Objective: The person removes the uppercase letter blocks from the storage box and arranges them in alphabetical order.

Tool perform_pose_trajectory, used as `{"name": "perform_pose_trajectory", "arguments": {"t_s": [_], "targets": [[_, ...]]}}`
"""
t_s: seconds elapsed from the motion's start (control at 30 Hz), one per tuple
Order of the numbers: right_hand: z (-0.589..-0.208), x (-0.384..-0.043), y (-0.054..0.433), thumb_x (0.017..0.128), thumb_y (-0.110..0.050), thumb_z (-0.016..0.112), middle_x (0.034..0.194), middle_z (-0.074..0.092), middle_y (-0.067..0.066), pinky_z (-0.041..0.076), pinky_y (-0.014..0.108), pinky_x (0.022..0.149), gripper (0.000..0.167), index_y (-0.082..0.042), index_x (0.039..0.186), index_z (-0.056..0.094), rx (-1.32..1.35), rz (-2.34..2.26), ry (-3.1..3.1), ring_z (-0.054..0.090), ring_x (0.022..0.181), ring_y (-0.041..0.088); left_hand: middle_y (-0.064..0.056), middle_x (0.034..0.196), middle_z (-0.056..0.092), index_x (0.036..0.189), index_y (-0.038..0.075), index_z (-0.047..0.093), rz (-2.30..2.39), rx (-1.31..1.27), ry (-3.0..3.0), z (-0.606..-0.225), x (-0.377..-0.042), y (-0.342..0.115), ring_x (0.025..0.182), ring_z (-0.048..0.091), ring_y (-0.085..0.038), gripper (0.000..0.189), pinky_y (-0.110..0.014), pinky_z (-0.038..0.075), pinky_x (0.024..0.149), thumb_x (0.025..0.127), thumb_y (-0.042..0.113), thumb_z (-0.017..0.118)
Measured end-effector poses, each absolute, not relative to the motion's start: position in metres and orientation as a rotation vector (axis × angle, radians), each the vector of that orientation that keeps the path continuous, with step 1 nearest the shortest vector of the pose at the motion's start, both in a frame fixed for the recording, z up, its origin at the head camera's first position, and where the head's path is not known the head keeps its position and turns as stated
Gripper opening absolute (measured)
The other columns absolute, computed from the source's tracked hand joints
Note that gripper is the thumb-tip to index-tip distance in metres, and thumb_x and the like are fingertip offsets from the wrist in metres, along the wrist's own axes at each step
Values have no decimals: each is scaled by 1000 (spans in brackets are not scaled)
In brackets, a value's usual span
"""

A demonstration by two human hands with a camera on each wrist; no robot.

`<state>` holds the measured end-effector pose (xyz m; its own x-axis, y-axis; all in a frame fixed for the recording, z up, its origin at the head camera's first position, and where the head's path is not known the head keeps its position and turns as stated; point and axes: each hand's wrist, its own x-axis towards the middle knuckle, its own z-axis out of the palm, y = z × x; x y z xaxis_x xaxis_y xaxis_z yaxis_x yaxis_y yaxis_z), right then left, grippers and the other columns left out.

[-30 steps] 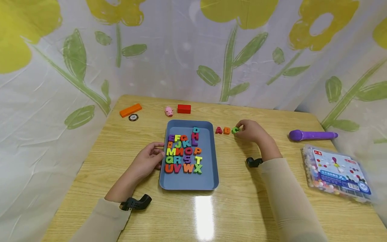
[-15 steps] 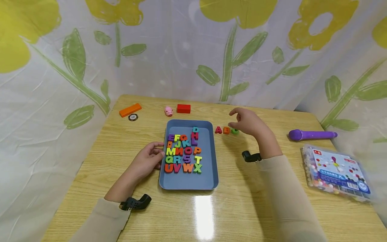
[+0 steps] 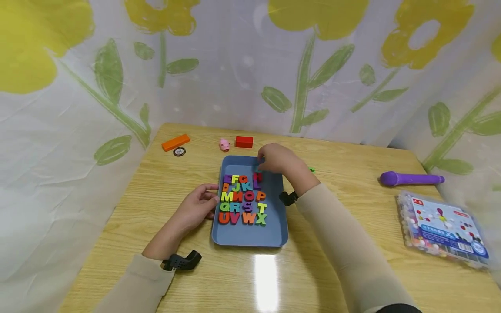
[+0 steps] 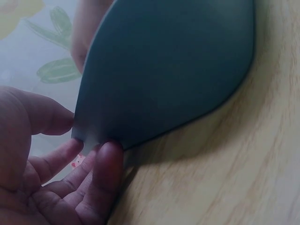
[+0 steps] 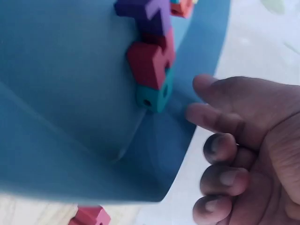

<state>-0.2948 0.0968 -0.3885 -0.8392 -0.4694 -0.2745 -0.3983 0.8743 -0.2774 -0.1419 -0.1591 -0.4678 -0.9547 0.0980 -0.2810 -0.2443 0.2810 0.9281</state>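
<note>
A blue-grey tray [image 3: 250, 238] holds several rows of coloured toy letters [image 3: 248, 196]. At its left side my left hand [image 3: 195, 206] grips the rim with thumb and fingers; the left wrist view shows fingertips [image 4: 110, 152] against the tray wall. Over the far right corner reaches my right hand [image 3: 277, 158]. In the right wrist view its thumb and index finger are slightly apart, beside a teal letter D [image 5: 142, 97] and just clear of it. The red letter H [image 5: 145, 61] leans against the D. Outside the tray, the green letter C [image 3: 312, 169] peeks out behind the right arm.
Beyond the tray are a pink toy pig [image 3: 225, 144], a red block [image 3: 244, 141], an orange block [image 3: 175, 142] and a round chip [image 3: 179, 151]. At the right lie a purple microphone [image 3: 411, 179] and a clear box of beads [image 3: 446, 228].
My right hand has let go of the green letter C, lifted, and moved left over the tray's far right corner. My left hand stays at the tray's left rim. The view has shifted slightly.
</note>
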Motion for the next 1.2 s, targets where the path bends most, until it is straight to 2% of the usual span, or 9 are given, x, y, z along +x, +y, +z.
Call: {"name": "perform_pose_trajectory", "arguments": {"t_s": [0.2,0.4,0.53,0.77,1.0,1.2], "targets": [[-391,-297,89,99,-26,79,107,72,8,56,43,86,19,-8,104,76,-656,-190,2707,63,92,26,-21,132,66,157,9,50,1726,-134,2267,-467,-142,-157,97,69,-23,47,-33,62,80,112,19,59],[-394,-296,87,100,-23,77,100,71,7,54,40,80,16,-7,100,77,-634,-157,2705,61,87,25,-21,131,66,157,9,51,1723,-117,2275,-466,-142,-157,97,69,-22,46,-33,61,79,112,18,59],[-396,-293,85,100,-22,77,94,66,6,48,37,74,14,-8,96,74,-611,-177,2701,58,84,25,-21,132,65,156,9,51,1724,-118,2281,-466,-142,-156,97,69,-23,46,-33,61,79,113,18,59],[-398,-293,82,99,-24,77,97,67,6,50,37,76,15,-10,98,75,-594,-167,2700,59,87,25,-22,132,65,156,9,52,1728,-124,2282,-466,-141,-156,97,68,-23,46,-33,61,78,112,18,60],[-403,-297,79,100,-24,75,80,49,2,38,35,69,21,-12,85,67,-585,-145,2702,49,77,21,-21,131,65,156,9,52,1729,-137,2274,-466,-140,-157,96,68,-22,46,-31,61,77,112,18,59],[-406,-294,78,99,-26,78,85,60,3,43,36,69,18,-11,90,73,-572,-158,2734,56,80,23,-22,131,65,156,9,51,1739,-129,2275,-465,-140,-157,95,68,-22,46,-32,61,78,112,17,59]]}}
